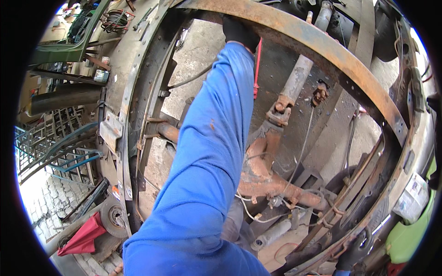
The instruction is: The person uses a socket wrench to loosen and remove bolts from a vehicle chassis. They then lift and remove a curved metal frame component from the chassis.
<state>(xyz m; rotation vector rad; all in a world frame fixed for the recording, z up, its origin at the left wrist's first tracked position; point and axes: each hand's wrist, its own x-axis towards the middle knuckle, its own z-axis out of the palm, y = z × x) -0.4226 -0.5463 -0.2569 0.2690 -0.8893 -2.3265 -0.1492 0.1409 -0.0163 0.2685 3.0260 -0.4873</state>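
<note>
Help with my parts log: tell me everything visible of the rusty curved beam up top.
The rusty curved beam looks metal: orange-brown, greyish patches, small holes near its lower right end. It sweeps from the top edge, near the riveted rail, down to the right; the lens may exaggerate its bend. The black-gloved left hand is partly hidden by it; touch cannot be confirmed.

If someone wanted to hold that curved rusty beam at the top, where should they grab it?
Probably by the near edge of the curved rusty beam, midway along, coming from the wearer's side: the band is broad and its edge overhangs open space there, so fingers could hook around it. The gloved left hand reaches to that edge farther left, its fingers hidden.
</note>
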